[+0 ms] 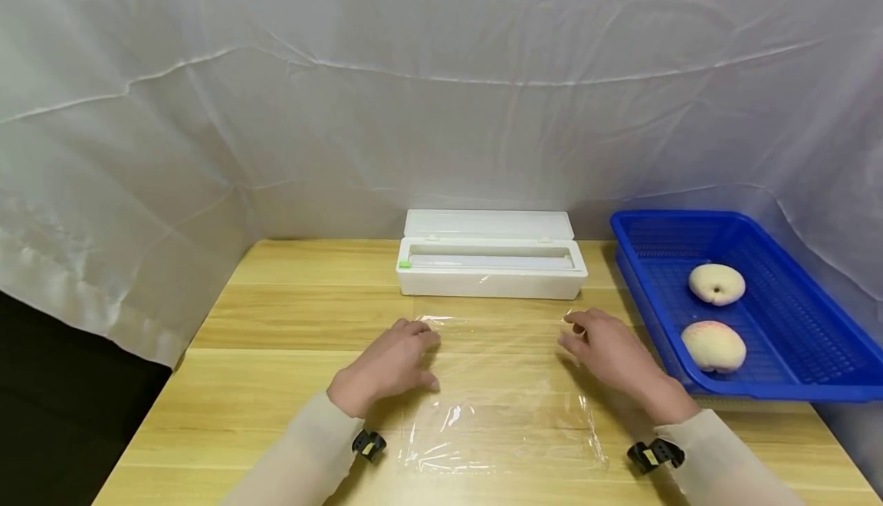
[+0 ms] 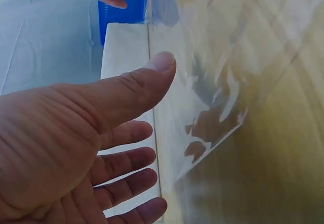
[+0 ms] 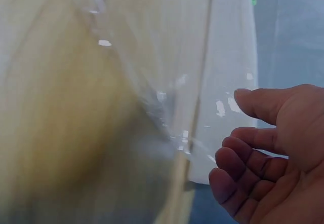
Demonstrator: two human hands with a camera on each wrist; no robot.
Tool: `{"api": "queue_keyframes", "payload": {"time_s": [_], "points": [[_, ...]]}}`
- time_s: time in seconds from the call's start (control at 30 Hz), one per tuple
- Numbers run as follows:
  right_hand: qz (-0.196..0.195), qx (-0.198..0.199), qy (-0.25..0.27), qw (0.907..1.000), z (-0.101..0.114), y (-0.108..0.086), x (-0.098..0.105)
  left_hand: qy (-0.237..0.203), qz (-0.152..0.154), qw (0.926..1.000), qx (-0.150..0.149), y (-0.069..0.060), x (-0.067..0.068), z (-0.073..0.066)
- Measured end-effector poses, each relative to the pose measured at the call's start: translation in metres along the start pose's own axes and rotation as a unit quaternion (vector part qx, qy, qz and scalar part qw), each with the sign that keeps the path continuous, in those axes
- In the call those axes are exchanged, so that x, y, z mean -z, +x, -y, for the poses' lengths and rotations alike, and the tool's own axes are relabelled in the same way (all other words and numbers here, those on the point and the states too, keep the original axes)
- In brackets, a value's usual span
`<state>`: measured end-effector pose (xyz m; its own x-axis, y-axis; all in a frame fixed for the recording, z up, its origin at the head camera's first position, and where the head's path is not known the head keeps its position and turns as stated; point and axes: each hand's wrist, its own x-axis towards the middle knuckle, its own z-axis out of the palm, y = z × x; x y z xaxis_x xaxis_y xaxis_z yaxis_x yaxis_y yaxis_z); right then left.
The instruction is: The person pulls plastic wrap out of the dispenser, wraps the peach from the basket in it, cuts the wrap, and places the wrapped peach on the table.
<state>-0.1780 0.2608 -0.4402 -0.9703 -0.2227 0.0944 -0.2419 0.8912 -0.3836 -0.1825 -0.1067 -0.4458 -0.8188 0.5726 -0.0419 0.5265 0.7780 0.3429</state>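
A sheet of clear plastic wrap [image 1: 497, 406] lies spread on the wooden table, its edges wrinkled and shiny. Just left of its far part is my left hand [image 1: 393, 364], thumb and fingers apart with nothing between them; the left wrist view shows the wrap's corner [image 2: 217, 127] beyond the thumb. My right hand [image 1: 610, 349] hovers by the far right corner, fingers loosely bent and the thumb [image 3: 258, 102] apart from them. Whether either hand touches the wrap cannot be told. Behind the sheet stands a white wrap dispenser box [image 1: 490, 284], lid raised, a roll inside and a green slider at its left end.
A blue plastic basket [image 1: 821, 299] stands at the right of the table, close to my right forearm. Inside it are two flat peaches, one farther back [image 1: 717, 284] and one nearer [image 1: 713, 346]. Grey-white cloth [image 1: 441, 138] hangs behind and beside the table [image 1: 276, 322].
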Motion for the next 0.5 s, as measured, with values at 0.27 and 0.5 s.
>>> {"api": "queue_keyframes", "payload": {"time_s": [0.27, 0.5], "points": [[-0.073, 0.012, -0.019, 0.9971, -0.001, -0.008, 0.032, 0.013, 0.018, 0.9998, -0.005, -0.003, -0.007, -0.006], [-0.111, -0.005, -0.038, 0.9931, -0.016, -0.014, 0.059, 0.027, 0.024, 0.9993, 0.003, -0.003, -0.012, -0.008]]}}
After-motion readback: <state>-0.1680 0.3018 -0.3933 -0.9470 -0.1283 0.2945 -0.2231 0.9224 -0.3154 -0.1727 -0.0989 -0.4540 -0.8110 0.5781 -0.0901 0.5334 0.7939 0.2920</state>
